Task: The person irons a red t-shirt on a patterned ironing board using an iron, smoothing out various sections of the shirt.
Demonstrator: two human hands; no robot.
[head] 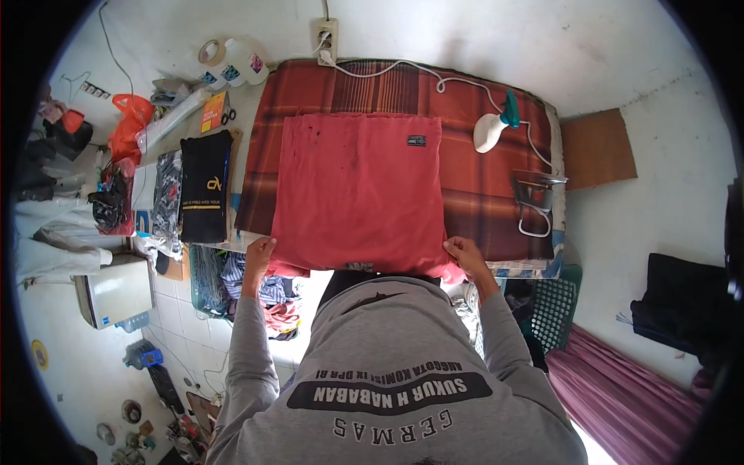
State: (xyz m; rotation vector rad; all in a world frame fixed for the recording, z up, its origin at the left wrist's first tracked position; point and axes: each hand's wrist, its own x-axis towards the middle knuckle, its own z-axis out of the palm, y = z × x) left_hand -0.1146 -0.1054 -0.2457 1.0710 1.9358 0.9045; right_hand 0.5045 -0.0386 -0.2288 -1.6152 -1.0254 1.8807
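Observation:
A red cloth garment (360, 186), with a small dark label near its upper right corner, lies spread on a plaid cloth (488, 221) that covers the table. Its lower end hangs over the table's near edge. My left hand (261, 258) pinches the garment's lower left edge between thumb and fingers. At the lower right edge, my right hand (463, 256) pinches the same fabric. A clothes iron (533, 192) rests at the right end of the table, its pale cord running to a wall outlet (326, 46). Beyond the iron lies a white spray bottle (488, 132) with a green head.
Folded dark clothing (204, 174), scissors (229, 115) and plastic bottles (253, 64) are on the left surface. Below it sits a green basket (203, 290) of clothes. A green perforated plastic chair (555, 308) stands at the lower right, beside a pink curtain (616, 383).

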